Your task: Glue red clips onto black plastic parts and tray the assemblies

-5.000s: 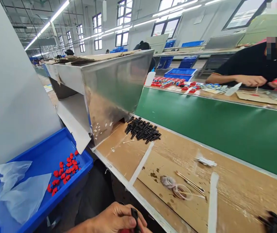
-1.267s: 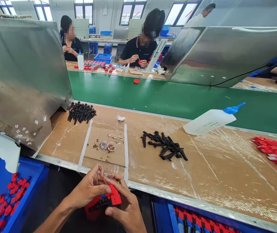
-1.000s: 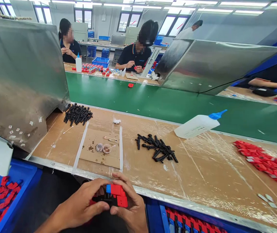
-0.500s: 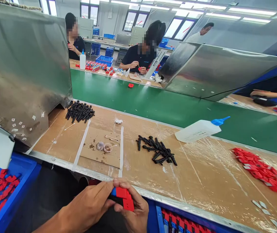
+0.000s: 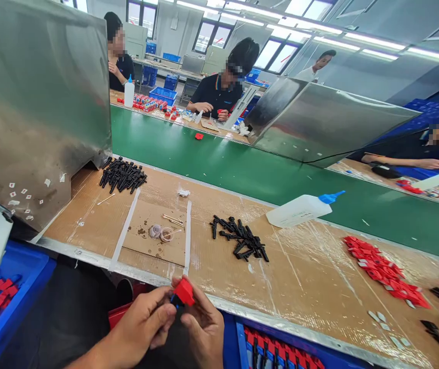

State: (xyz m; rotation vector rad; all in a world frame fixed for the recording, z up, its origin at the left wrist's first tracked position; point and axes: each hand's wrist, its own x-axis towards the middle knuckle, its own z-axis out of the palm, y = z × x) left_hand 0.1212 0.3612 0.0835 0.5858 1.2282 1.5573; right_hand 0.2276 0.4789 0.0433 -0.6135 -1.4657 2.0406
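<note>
Where 2 hands (image 5: 173,328) meet: red part (image 5: 184,291) half-hidden

Change since half a second earlier: the red part (image 5: 184,292) between my left hand (image 5: 142,323) and right hand (image 5: 203,328) has turned, so that a smaller, angled face shows where a broad flat face with a blue corner showed before; only a sliver of blue remains at its left edge. My view has swung right, bringing a further seated person (image 5: 430,148) into sight.
</note>
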